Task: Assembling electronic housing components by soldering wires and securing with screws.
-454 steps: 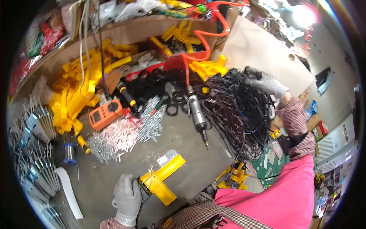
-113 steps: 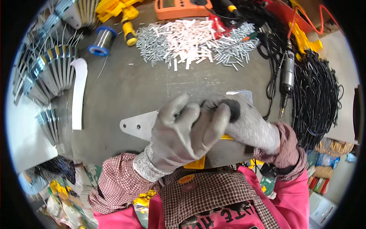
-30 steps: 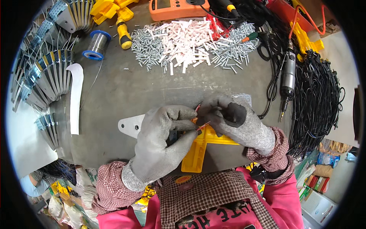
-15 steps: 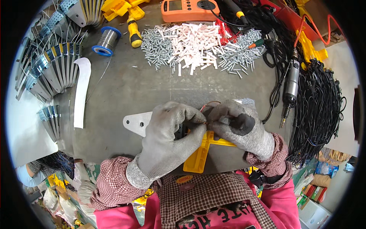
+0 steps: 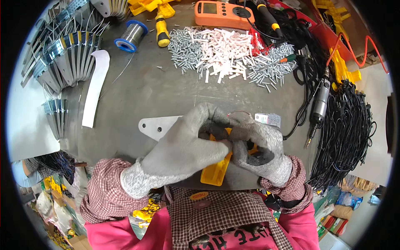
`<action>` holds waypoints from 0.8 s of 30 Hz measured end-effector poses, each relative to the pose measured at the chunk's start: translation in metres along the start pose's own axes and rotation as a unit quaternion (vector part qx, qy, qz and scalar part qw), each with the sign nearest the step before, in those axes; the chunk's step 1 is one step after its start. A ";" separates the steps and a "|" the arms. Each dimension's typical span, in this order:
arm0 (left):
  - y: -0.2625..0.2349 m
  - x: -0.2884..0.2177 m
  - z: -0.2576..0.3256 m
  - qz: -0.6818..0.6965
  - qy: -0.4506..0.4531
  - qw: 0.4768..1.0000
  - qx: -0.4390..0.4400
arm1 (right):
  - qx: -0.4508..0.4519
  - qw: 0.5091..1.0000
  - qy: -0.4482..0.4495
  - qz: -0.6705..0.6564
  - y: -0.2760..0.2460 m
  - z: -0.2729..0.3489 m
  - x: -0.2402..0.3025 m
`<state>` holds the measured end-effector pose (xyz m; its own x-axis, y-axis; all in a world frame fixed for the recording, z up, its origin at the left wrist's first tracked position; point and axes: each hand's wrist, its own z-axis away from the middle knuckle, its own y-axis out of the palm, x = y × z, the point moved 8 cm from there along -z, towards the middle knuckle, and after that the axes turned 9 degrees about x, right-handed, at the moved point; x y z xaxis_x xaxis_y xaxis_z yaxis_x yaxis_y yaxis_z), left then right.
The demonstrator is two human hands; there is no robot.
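Observation:
Both hands wear grey work gloves and meet low over the middle of the table, fingertips touching. My left hand is closed in a pinch, and so is my right hand. Between them are thin wires; a thin red wire loops up behind the fingers. The pinched ends are hidden by the gloves. Beneath the hands lies a yellow plastic part, partly covered. A grey metal plate with holes sticks out left of my left hand. Behind my right hand is a small clear piece with a printed label.
Piles of screws and white sleeves lie at the back, near an orange meter. A solder spool and metal brackets are left. An electric screwdriver and black cables lie right.
The view has shifted slightly, so table things sit further right. My right hand has turned, its fingers now curling downward, while both hands stay together over the yellow part.

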<state>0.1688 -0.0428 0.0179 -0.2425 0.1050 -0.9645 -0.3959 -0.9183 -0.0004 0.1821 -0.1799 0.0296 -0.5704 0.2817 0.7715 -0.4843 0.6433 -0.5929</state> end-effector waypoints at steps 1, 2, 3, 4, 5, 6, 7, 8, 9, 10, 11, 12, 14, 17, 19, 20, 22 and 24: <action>0.004 0.009 -0.004 0.109 -0.019 0.993 0.031 | -0.013 0.999 -0.025 0.039 -0.003 0.000 0.005; 0.003 0.010 -0.003 0.098 0.020 0.995 0.003 | 0.020 1.000 0.007 -0.010 -0.001 0.001 -0.004; 0.002 0.009 0.001 0.099 0.021 0.995 0.002 | 0.021 1.000 0.006 -0.009 -0.002 0.001 -0.003; 0.000 -0.012 0.009 -0.161 0.113 0.980 -0.017 | 0.043 0.980 0.120 -0.156 0.004 0.004 -0.023; 0.011 -0.029 0.018 -0.409 0.197 0.891 -0.034 | 0.062 0.925 0.231 -0.297 0.016 0.012 -0.038; 0.023 -0.028 0.023 -0.554 0.227 0.800 -0.031 | 0.048 0.945 0.195 -0.258 0.015 0.011 -0.036; 0.025 -0.027 0.023 -0.554 0.228 0.800 -0.030 | 0.047 0.945 0.196 -0.257 0.016 0.012 -0.037; 0.016 -0.022 0.019 -0.430 0.185 0.883 -0.040 | 0.025 0.967 0.162 -0.195 0.011 0.011 -0.032; 0.010 -0.013 0.014 -0.295 0.137 0.944 -0.049 | 0.002 0.983 0.126 -0.132 0.005 0.010 -0.026; 0.005 -0.002 0.009 -0.082 0.122 0.986 -0.082 | 0.002 0.983 0.126 -0.134 0.002 0.010 -0.028; 0.007 -0.002 0.007 -0.083 0.120 0.986 -0.082 | 0.015 0.999 0.028 -0.033 -0.005 0.008 -0.014; 0.007 -0.003 0.004 -0.049 0.121 0.988 -0.078 | 0.027 0.995 -0.071 0.069 -0.005 0.009 0.003; 0.008 -0.001 0.004 -0.018 0.116 0.991 -0.068 | 0.028 0.997 0.056 0.042 -0.007 0.002 0.004; 0.042 -0.032 0.023 -0.534 0.289 0.791 -0.071 | 0.021 0.991 0.133 -0.009 -0.004 0.003 -0.013; 0.020 -0.022 0.013 -0.334 0.232 0.908 -0.098 | -0.027 0.993 0.114 -0.017 -0.007 0.001 -0.001; 0.014 -0.010 0.009 -0.210 0.143 0.962 -0.099 | -0.030 0.993 0.111 0.029 -0.012 -0.001 0.011; 0.018 -0.012 0.004 -0.181 0.169 0.963 -0.109 | -0.004 0.993 0.072 0.090 -0.012 0.008 0.010; 0.017 -0.015 0.008 -0.152 0.195 0.962 -0.118 | 0.051 0.989 0.123 0.061 -0.008 0.014 0.005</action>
<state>0.1583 -0.0563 0.0343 0.2215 0.2731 -0.9361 -0.1727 -0.9338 -0.3133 0.1741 -0.1932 0.0344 -0.4571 0.5253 0.7177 -0.4929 0.5221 -0.6960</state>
